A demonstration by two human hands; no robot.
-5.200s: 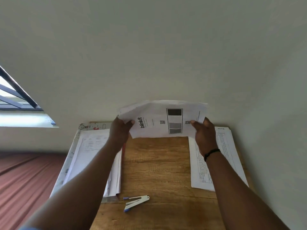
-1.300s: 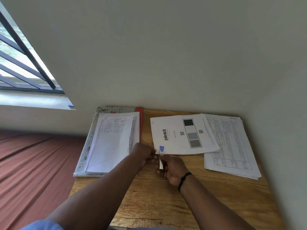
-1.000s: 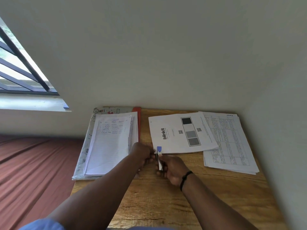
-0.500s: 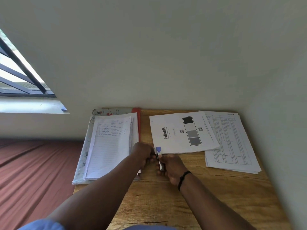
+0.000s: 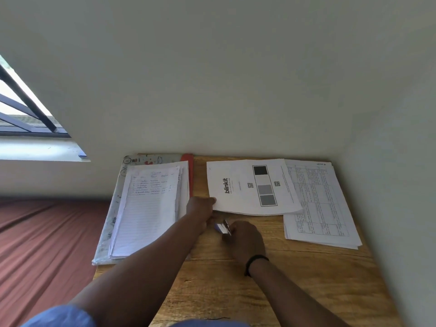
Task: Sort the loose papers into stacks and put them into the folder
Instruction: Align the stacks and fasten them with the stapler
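Your folder [image 5: 151, 159] holds lined papers [image 5: 151, 208], left of your left hand [image 5: 200, 208], which pinches the printed stack's [image 5: 252, 187] corner. Your right hand [image 5: 245, 239] grips the stapler [image 5: 223, 228], now pulled back off that corner.

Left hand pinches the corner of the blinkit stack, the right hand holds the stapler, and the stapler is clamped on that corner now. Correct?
Not quite. In the head view the stapler is off the paper, just below the blinkit stack, in the right hand. The left hand does pinch the corner.
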